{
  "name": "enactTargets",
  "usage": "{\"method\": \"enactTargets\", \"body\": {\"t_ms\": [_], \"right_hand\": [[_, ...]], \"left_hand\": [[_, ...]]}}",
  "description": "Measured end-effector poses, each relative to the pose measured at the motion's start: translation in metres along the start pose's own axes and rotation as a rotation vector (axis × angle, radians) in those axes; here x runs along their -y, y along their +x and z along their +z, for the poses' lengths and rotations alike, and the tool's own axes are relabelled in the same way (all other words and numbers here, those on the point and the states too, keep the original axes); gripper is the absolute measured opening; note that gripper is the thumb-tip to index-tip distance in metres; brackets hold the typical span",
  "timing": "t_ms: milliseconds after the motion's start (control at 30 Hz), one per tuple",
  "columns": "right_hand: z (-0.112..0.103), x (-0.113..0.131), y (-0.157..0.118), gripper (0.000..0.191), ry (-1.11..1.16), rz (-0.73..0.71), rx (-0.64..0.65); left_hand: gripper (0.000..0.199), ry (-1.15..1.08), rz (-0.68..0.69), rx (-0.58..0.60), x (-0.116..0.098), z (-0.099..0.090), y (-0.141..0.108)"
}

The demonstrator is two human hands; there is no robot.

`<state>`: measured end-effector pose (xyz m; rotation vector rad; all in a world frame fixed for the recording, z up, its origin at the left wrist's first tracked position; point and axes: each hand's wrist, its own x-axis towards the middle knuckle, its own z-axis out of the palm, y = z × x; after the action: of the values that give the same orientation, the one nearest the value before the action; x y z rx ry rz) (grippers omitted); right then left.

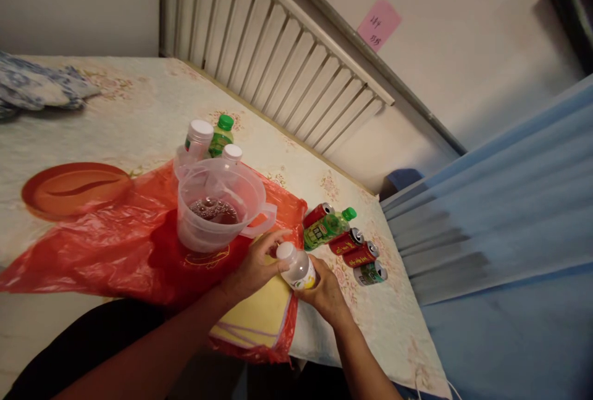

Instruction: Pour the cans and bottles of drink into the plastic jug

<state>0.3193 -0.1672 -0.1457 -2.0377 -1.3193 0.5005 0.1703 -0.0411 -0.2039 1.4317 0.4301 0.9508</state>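
A small clear plastic bottle [299, 271] with a white cap and a white-and-yellow label is tilted in front of me. My right hand [328, 292] is wrapped round its body. At the white cap [286, 252], the thumb and fingers of my left hand [257, 267] are closed about it. Left of the hands stands a large translucent measuring jug [197, 227], its handle toward me, with dark reddish, frothy liquid [215, 210] inside. A folded yellow cloth [257, 316] lies under my hands on a red plastic bag [155, 264].
Behind the jug stand a white-capped jar [199, 136], a smaller white-capped bottle [232, 153] and a green-capped bottle [223, 133]. At right lie a green drink bottle [327, 231] and several cans [361, 254]. An orange lid-like disc [76, 187] rests at left. A blue curtain [486, 215] hangs right.
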Motion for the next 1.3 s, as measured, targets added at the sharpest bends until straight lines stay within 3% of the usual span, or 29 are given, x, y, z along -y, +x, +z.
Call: {"method": "enactTargets", "body": {"t_ms": [133, 300, 433, 567, 733, 900, 1100, 1300], "right_hand": [[-0.006, 0.004, 0.004, 0.064, 0.107, 0.048, 0.019], [-0.006, 0.010, 0.031, 0.061, 0.405, 0.081, 0.012], [0.005, 0.019, 0.076, 0.050, 0.532, 0.003, -0.053], [0.026, 0.038, 0.131, 0.047, 0.537, -0.103, -0.047], [0.066, 0.066, 0.199, 0.049, 0.627, -0.259, 0.080], [0.107, 0.077, 0.249, 0.051, 0.684, -0.266, 0.149], [0.144, 0.074, 0.265, 0.053, 0.736, -0.218, 0.188], [0.160, 0.071, 0.265, 0.052, 0.752, -0.217, 0.194]], "left_hand": [[0.072, -0.024, -0.042, -0.003, 0.010, 0.001, -0.001], [0.043, 0.000, -0.142, 0.012, 0.020, 0.000, -0.004], [0.035, 0.011, -0.209, 0.136, 0.023, 0.000, -0.011], [0.037, 0.056, -0.248, 0.239, 0.023, 0.000, -0.017], [0.037, 0.163, -0.293, 0.280, 0.014, 0.001, -0.016], [0.034, 0.204, -0.333, 0.303, 0.002, -0.001, -0.012], [0.032, 0.217, -0.392, 0.309, -0.006, -0.005, -0.012], [0.030, 0.222, -0.410, 0.310, -0.008, -0.006, -0.012]]}}
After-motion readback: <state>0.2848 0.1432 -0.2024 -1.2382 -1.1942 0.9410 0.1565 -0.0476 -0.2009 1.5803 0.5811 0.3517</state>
